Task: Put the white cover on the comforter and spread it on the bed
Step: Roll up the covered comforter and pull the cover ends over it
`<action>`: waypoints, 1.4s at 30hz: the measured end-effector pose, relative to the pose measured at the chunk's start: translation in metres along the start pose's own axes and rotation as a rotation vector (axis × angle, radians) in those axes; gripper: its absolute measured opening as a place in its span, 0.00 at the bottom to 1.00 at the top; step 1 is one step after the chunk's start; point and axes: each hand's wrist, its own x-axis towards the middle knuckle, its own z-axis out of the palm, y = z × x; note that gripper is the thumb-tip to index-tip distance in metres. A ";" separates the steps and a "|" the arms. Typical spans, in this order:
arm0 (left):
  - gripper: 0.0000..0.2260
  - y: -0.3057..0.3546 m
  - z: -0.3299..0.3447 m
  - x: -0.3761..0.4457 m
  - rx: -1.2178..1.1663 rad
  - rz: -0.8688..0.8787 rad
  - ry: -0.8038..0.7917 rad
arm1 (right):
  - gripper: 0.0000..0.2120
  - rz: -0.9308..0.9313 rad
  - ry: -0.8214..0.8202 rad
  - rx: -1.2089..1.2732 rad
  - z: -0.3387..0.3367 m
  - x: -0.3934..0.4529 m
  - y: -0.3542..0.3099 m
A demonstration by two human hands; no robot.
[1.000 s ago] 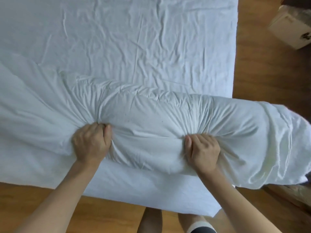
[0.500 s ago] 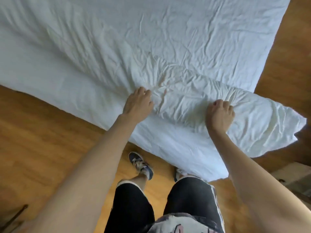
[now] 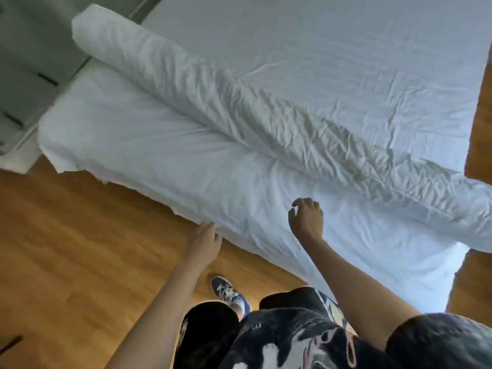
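Nearest the body, two hands have let go of the roll: the left hand (image 3: 204,242) rests straight-fingered at the bed (image 3: 127,139) edge, and the right hand (image 3: 306,218) hovers loosely curled, holding nothing. Beyond them, one rolled comforter (image 3: 239,102) lies diagonally across the one bed, likely ready for unrolling.

Rolled comforter (image 3: 266,113): white matt cloth, heavily creased, lying along the bed. Sheet over the bed (image 3: 165,145): white cloth, smoother, lightly wrinkled near the foot edge. Floor (image 3: 66,249): warm brown wood planks, slight sheen. Shoe (image 3: 230,294): blue fabric, white laces.
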 end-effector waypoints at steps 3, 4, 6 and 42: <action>0.14 -0.065 -0.047 0.005 0.006 -0.032 0.018 | 0.13 -0.009 -0.049 -0.006 0.026 -0.011 -0.065; 0.13 -0.081 -0.062 0.010 0.014 -0.036 0.021 | 0.13 -0.004 -0.067 -0.013 0.032 -0.013 -0.079; 0.13 -0.108 -0.091 0.032 0.052 -0.026 0.026 | 0.12 0.014 -0.084 -0.039 0.042 -0.007 -0.100; 0.60 -0.077 -0.371 0.800 0.753 0.653 -0.423 | 0.52 1.431 1.132 1.861 0.277 0.509 -0.467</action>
